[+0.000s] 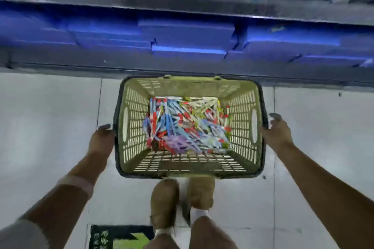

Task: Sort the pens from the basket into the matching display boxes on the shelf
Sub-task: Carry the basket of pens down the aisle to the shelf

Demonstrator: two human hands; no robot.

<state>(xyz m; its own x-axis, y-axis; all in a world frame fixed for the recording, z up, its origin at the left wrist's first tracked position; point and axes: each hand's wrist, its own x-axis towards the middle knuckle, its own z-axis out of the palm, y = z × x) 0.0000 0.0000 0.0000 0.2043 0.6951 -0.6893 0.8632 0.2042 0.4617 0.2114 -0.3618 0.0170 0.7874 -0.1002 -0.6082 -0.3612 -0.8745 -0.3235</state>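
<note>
Basket (190, 163) sits on the floor (50, 117) just below the shelf (182, 6), pens (188, 125) heaped loose in its bottom; left hand (102, 139) and right hand (276, 131) are each at a side rim, fingers curled by the edge, though blur hides whether they truly grip it. Judged step: setting the basket in place, no pen picked yet. Next move calls for freeing one hand, reaching in, and pinching a single pen to match a box; the blue boxes (186, 34) are too blurred to read

Whole view's motion-blurred. Loose heap of multicoloured pens (187, 125) in my olive slotted plastic basket (241, 127): can't tell types or count. Blue boxes (186, 32) on grey shelf (182, 66): labels unreadable. Green-black floor mat (121, 237) cut off at bottom edge.
</note>
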